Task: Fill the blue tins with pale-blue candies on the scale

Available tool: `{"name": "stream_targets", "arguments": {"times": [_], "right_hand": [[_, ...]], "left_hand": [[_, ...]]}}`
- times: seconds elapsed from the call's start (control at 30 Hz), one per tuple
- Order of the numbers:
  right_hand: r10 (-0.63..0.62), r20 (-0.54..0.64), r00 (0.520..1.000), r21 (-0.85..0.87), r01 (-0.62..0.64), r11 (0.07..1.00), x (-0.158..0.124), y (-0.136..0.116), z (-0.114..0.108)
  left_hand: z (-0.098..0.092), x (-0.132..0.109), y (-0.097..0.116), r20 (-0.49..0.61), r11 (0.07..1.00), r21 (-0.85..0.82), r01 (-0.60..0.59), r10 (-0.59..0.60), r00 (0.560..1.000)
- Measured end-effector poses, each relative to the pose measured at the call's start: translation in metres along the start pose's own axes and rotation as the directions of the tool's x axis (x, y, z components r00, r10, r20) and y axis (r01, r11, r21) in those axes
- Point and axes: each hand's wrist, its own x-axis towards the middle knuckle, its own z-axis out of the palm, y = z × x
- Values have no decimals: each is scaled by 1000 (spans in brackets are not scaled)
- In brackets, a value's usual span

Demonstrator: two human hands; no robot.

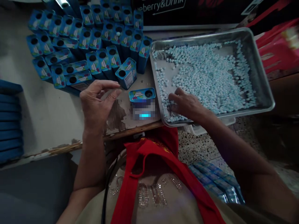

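My right hand (185, 104) reaches into the near left corner of a metal tray (265, 90), its fingers curled down among small pale blue candies (207, 77). The fingertips are partly hidden. My left hand (99, 101) is raised over the table, thumb and fingers bent with a small gap between their tips and nothing seen in it. Just beyond those fingertips stands a tilted blue candy box (128, 73) with a dark round hole in its top. Another such box, labelled candy box (141, 94), stands between my hands by the tray; its front is pixelated.
Several rows of similar blue boxes (95, 39) crowd the table's far left. Blue stacked pieces (10, 121) stand at the left edge. A black carton (187, 14) is behind the tray, a red package (277, 49) right. Wrapped blue packs (215, 180) lie below. The wooden table edge (135, 129) is worn.
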Motion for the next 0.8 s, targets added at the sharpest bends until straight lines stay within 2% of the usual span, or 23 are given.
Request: {"name": "stream_targets", "arguments": {"times": [0.07, 0.13, 0.27, 0.33, 0.47, 0.53, 0.63, 0.73, 0.8], "right_hand": [[2, -24, 1000, 58, 0, 998, 6, 1, -2], [24, -74, 997, 202, -8, 979, 9, 8, -5], [143, -43, 989, 550, -97, 829, 4, 22, -12], [170, -26, 985, 601, -120, 790, 0, 24, -19], [169, -66, 983, 566, -103, 818, -7, 10, -40], [106, -101, 989, 564, -31, 825, -8, -1, -55], [-101, -212, 972, 535, 201, 820, -7, -19, -81], [-331, -295, 896, 429, 434, 792, -2, -36, -102], [-433, -296, 851, 327, 516, 792, 4, -46, -112]], "left_hand": [[-2, -4, 3, 36, 999, 23, 24, -24, 999], [-6, -9, 4, 60, 996, 53, 69, -73, 996], [-19, -17, -1, 58, 989, 74, 132, -136, 989], [-22, -18, -5, 48, 988, 69, 140, -144, 988], [-23, -16, -9, 49, 985, 65, 163, -166, 985], [-22, -16, -10, 69, 985, 52, 166, -169, 983], [-24, -17, -15, 100, 985, 18, 170, -171, 980], [-29, -21, -22, 86, 979, -16, 202, -200, 976], [-34, -23, -28, 80, 975, -24, 223, -221, 972]]}}
